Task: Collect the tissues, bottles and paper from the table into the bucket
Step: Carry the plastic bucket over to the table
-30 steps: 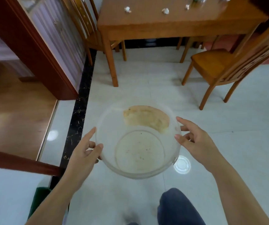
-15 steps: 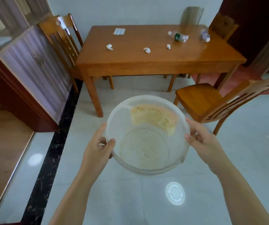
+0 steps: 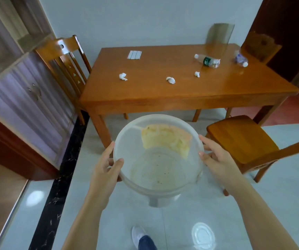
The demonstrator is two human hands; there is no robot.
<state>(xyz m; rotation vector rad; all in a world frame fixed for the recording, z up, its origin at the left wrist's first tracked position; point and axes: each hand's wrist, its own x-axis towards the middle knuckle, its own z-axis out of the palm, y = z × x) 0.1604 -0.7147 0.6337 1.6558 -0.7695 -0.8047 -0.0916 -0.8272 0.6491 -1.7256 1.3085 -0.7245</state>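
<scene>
Holding the translucent plastic bucket (image 3: 158,159) by its rim, your left hand (image 3: 105,168) and right hand (image 3: 217,161) each wrap fingers around opposite sides, thumbs over the lip. It looks light and slightly flexible, with a yellowish patch on its inner wall and nothing collected in it yet. Ahead stands the wooden table (image 3: 145,94). Left to right on it: one flat sheet of paper (image 3: 134,55), thin and likely needing an edge lifted; three crumpled tissues (image 3: 122,76), (image 3: 170,80), (image 3: 197,74), soft and easily pinched; two plastic bottles lying on their sides (image 3: 207,61), (image 3: 241,59), probably light, smooth, best gripped around the middle.
</scene>
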